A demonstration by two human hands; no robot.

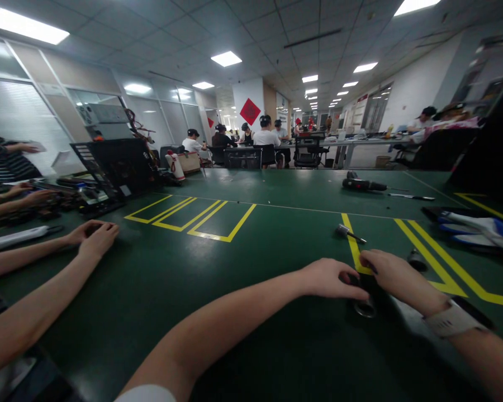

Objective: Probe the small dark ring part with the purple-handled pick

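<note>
In the head view my left hand point(330, 277) is over the green table at the right of centre. Its thumb and forefinger are curved, with a gap between them and nothing visible in the gap. Just below its fingertips is a shiny metal ring point(365, 309), partly covered by them; whether they touch it I cannot tell. My right hand point(394, 279), with a light watch band at the wrist, is beside it, fingers curled together. Something small and dark shows at its fingertips, too unclear to name. Beyond the hands lies a small silver tool with a thin shaft point(350, 233). A dark cylinder point(417, 260) stands right of my right hand.
Yellow tape outlines point(209, 237) mark the green table point(276, 240). A power drill point(364, 183), a pen point(411, 196) and blue-white gloves point(478, 229) lie farther right. At left, a co-worker's hands point(94, 234) rest together on the table. Black equipment point(121, 164) stands behind them.
</note>
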